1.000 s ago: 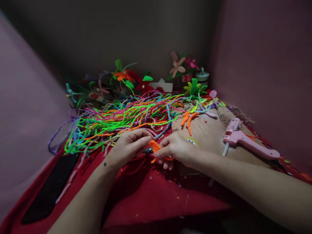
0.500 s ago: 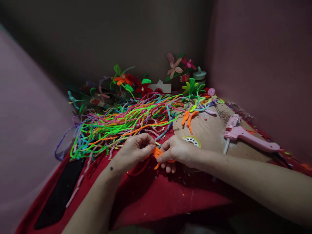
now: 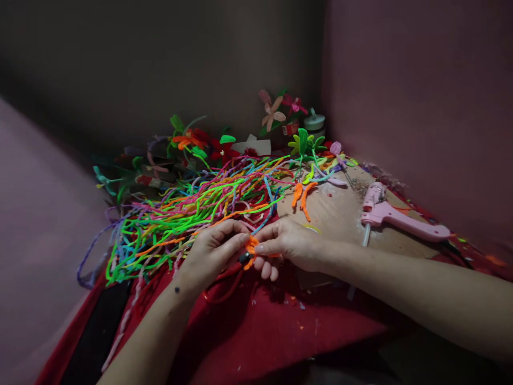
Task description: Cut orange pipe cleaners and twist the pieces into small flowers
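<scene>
Between my two hands is a bent orange pipe cleaner [image 3: 252, 245], pinched at its right side by the thumb and forefinger of my right hand [image 3: 286, 243]. The fingers of my left hand [image 3: 218, 247] are closed at its left side, thumb against forefinger. A small dark piece [image 3: 244, 258] shows just under the left fingertips; I cannot tell what it is. Below the hands a red curved loop [image 3: 224, 294] lies on the red cloth [image 3: 256, 331]. Further off, two orange pipe cleaner pieces [image 3: 306, 202] rest on the brown board.
A heap of colourful pipe cleaners [image 3: 200, 203] spreads left of the brown board [image 3: 340, 214]. The pink glue gun [image 3: 401, 216] lies on that board. Finished pipe-cleaner flowers [image 3: 272, 112] and a lidded jar [image 3: 315, 122] stand behind. A black flat strip [image 3: 96, 331] lies at left.
The view has shifted slightly, so most things sit further left. Both hands stay close together on the orange pipe cleaner, and a dark piece now shows beneath the left fingertips.
</scene>
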Demonstrator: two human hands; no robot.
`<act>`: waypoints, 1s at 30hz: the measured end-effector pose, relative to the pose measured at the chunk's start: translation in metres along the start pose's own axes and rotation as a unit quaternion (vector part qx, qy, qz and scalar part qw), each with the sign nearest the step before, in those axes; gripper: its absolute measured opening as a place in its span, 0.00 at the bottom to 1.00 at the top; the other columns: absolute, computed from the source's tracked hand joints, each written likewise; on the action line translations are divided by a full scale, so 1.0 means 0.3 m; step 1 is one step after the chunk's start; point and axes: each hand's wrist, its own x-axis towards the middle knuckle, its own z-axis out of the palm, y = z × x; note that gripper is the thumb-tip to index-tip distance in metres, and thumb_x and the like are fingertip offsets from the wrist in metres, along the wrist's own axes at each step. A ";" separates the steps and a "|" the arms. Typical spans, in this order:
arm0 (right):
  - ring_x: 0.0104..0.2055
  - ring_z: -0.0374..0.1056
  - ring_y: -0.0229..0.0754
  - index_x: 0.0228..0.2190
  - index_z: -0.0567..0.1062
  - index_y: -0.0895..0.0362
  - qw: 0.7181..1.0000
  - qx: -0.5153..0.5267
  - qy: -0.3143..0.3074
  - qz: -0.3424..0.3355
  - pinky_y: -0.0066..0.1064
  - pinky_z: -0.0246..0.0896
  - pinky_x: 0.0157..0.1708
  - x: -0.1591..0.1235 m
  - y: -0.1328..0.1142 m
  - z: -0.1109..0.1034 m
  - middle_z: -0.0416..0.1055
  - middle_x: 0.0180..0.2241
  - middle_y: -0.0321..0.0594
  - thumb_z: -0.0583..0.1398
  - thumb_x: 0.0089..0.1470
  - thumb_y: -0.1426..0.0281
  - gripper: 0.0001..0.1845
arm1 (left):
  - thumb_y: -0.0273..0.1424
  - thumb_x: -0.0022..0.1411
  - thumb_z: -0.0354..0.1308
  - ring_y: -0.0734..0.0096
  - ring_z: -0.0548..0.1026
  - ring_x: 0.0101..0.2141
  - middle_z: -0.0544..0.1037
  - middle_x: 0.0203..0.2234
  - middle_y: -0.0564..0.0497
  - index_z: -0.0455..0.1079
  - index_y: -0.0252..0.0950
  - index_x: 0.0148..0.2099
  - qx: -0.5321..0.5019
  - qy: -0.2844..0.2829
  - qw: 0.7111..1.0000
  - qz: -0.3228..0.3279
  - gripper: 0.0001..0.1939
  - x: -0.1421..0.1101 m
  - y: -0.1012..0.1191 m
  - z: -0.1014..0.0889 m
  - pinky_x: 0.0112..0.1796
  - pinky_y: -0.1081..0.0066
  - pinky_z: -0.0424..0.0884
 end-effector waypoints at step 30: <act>0.15 0.65 0.30 0.22 0.70 0.63 0.989 -0.058 0.136 -0.015 0.22 0.65 0.17 -0.004 -0.008 0.039 0.70 0.18 0.35 0.54 0.49 0.84 0.09 | 0.32 0.47 0.63 0.82 0.63 0.10 0.73 0.16 0.56 0.64 0.34 0.29 -0.168 0.048 0.982 -0.073 0.11 -0.011 -0.061 0.073 0.12 0.81 0.53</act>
